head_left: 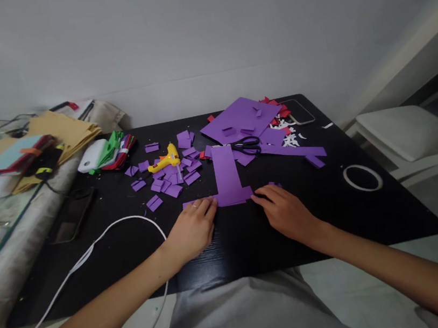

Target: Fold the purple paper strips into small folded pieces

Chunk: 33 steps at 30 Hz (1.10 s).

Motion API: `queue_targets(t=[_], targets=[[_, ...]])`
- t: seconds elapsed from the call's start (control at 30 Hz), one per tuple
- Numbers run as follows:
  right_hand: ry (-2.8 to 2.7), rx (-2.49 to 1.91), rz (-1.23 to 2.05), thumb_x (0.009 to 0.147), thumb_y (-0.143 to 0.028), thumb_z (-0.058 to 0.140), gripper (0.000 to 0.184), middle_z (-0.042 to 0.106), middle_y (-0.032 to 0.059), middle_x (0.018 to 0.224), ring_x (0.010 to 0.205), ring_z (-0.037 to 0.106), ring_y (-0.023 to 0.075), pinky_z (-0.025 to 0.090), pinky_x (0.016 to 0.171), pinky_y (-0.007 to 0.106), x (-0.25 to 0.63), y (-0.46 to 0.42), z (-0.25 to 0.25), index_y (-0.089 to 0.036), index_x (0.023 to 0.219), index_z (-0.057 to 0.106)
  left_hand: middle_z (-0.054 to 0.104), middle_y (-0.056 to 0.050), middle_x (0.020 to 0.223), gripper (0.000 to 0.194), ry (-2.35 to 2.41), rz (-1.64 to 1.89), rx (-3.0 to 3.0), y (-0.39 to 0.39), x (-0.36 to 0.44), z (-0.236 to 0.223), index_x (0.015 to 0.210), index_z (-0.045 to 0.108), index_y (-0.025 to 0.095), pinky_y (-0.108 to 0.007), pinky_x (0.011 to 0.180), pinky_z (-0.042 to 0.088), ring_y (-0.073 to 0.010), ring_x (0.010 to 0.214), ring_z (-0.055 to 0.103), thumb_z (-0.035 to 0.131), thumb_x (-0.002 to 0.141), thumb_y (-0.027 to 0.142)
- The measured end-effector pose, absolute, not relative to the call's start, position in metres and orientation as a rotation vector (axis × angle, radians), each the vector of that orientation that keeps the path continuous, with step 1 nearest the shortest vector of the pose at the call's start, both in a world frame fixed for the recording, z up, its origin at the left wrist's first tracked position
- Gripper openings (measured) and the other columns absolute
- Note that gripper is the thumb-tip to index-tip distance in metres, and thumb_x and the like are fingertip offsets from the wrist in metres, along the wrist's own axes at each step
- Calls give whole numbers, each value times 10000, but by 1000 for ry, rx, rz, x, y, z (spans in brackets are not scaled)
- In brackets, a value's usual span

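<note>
A narrow purple paper strip [248,191] lies crosswise on the black table close to me. Overlapping its middle, a wider purple paper strip [225,168] runs away from me. Fingers of my left hand [195,227] are closed and press on the narrow strip left of the crossing. At its right end, my right hand [286,211] pinches the strip between thumb and fingers. Black-handled scissors [247,145] lie just beyond, touching the wide strip. The yellow glue gun [166,160] rests on small folded purple paper pieces [173,190] to the left.
A large purple sheet [237,118] lies at the back, beside white paper scraps [288,135] and red ones. A white ring [363,177] is on the right. A white cable [124,219] loops past my left arm. A phone [72,217] lies left.
</note>
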State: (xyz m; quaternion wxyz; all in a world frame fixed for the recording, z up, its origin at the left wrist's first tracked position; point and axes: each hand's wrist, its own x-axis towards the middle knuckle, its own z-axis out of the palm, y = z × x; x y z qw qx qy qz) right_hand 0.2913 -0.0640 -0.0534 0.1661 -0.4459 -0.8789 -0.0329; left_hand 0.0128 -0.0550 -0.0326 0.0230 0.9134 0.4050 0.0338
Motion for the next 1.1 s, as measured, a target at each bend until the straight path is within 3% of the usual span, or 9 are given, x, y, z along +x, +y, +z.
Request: queue_targets(t=[0.2,0.33,0.43,0.57,1.1], targets=[[-2414,-1284,-48,877,-4,487,361,705,180,1140,1096,646,314,573,1001,497,287,-60,-38,-87,1106,754,614,-216,1352,510,1250,132,2801,-58,13,-32,1429,538,76,-499,1033,519,-340,1200,604,467,929,147],[-2375,-1189,98,916,-35,457,452,683,161,1294,1205,633,287,540,1079,491,258,-55,-35,-118,1306,669,567,-216,1413,559,1243,153,2801,-60,14,-33,1488,507,163,-544,1033,508,-364,1237,579,502,929,167],[-2513,-1108,141,938,-65,467,411,682,169,1324,1234,638,282,531,1101,456,238,-55,-43,-78,1295,668,575,-208,1390,581,1258,129,2820,-62,16,-33,1504,496,199,-547,1022,513,-367,1230,584,521,924,180],[-2588,-1127,60,947,-61,468,391,691,186,1311,1213,662,289,549,1080,420,232,-57,-55,-29,1279,672,576,-216,1405,550,1258,104,2830,-62,15,-31,1477,536,173,-534,1025,520,-369,1248,586,525,926,179],[-2589,-1083,6,949,-60,476,373,696,174,1303,1223,657,260,554,1067,383,235,-56,-58,-46,1260,680,680,-143,1354,420,1430,180,2891,-81,-62,-26,1271,705,159,-521,1037,535,-349,1267,621,498,906,185]])
